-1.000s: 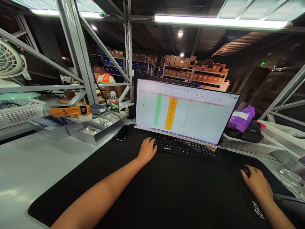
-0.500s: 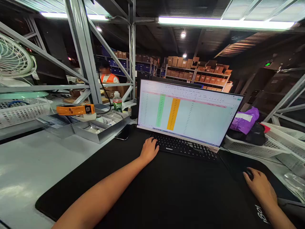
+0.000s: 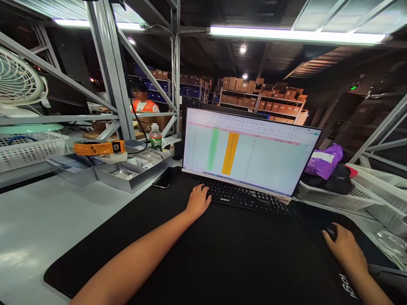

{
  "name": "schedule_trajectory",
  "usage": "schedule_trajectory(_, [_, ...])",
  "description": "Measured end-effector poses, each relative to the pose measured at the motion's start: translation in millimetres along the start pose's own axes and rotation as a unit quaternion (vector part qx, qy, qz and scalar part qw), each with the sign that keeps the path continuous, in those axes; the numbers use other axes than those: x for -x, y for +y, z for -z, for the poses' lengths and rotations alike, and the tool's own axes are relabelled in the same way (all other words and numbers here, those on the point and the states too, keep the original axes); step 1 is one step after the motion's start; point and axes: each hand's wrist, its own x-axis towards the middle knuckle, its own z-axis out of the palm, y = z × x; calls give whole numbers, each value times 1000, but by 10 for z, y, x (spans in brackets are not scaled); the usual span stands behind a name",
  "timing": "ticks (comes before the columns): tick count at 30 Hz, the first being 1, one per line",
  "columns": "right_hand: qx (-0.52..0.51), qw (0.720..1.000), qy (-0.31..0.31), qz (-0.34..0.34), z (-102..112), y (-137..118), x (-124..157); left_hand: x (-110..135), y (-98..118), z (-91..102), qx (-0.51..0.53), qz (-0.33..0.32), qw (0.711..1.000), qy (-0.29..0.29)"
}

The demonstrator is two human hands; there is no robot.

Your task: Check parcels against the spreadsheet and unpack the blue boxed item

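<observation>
My left hand (image 3: pixel 197 201) rests with its fingers spread on the left end of a black keyboard (image 3: pixel 241 197). At the right, my right hand (image 3: pixel 347 245) is wrapped round a black computer mouse (image 3: pixel 331 231), which it partly hides. A monitor (image 3: pixel 273 156) stands behind the keyboard and shows a spreadsheet with a green and an orange column. Keyboard and mouse lie on a large black desk mat (image 3: pixel 241 250). A dark phone (image 3: pixel 163 179) lies on the mat's far edge, left of the keyboard.
Left of the mat stand a grey divided tray (image 3: pixel 132 184), an orange tape roll (image 3: pixel 99 148) and a drink bottle (image 3: pixel 155 137). White baskets (image 3: pixel 337 199) hold a purple package (image 3: pixel 324 162) at right. A fan (image 3: pixel 20 78) is far left. A person in an orange vest (image 3: pixel 144 106) sits behind the frame.
The whole view has shifted very slightly. Both hands keep their places on the keyboard and the mouse, and the spreadsheet looks the same.
</observation>
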Motion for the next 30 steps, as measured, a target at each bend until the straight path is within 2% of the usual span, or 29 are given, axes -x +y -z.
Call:
schedule_trajectory(6, [-4,999,-2,38,-69,24,-35,9,9,18,-4,3,1000,-9])
schedule_trajectory(13, [12,999,-4,36,-175,165,-42,13,22,26,5,8,1000,-8])
schedule_trajectory(22, [-3,999,19,50,-144,86,-66,17,18,26,2,6,1000,-6])
schedule_trajectory(30, [-13,999,20,30,-103,114,-29,0,-9,-9,3,-5,1000,5])
